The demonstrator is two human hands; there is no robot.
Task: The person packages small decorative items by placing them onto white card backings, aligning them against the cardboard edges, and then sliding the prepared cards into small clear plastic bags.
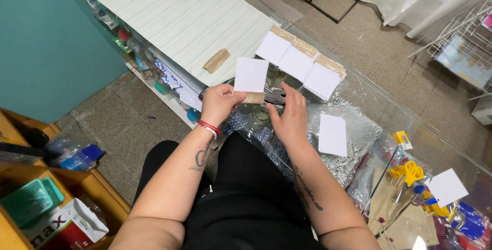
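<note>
The left hand point(219, 104) pinches a white rectangular card with a gold glitter strip point(250, 79) at its lower edge, fingers closed on it above the glass surface point(379, 104). The right hand point(289, 116), at 3 o'clock of the card, is loosely open, fingertips near the strip, holding nothing. Three similar gold-edged white cards point(300, 60) lie at 1 o'clock

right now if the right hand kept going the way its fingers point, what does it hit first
Most likely the right hand meets the gold-edged white card held by the left hand; depth is unclear.
</note>
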